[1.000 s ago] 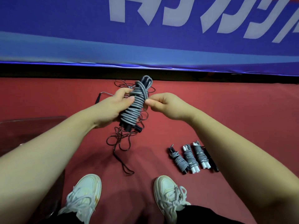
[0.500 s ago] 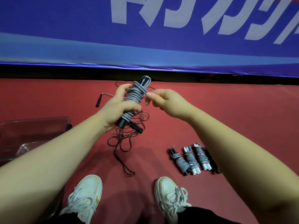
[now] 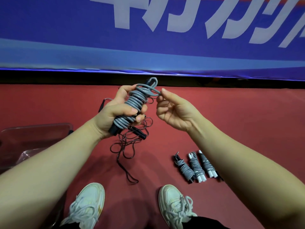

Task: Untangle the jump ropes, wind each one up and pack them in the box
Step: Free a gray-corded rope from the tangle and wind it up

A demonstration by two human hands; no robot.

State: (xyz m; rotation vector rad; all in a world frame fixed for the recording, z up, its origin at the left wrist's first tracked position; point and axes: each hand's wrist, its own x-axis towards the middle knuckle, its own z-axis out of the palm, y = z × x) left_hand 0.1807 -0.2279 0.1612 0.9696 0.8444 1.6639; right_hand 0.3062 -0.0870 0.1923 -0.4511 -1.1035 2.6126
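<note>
Red floor (image 3: 214, 113), frame centre: left hand (image 3: 113, 111) clamps wound grey rope (image 3: 133, 103) steady so right hand (image 3: 175, 111), pinching its tail, can likely tuck it.

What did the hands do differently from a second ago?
The right hand turned palm up, its other fingers uncurling, and now pinches a loose loop of the gray jump rope. The left hand keeps its grip on it. The three wound ropes, the black tangle and the box stayed put.
</note>
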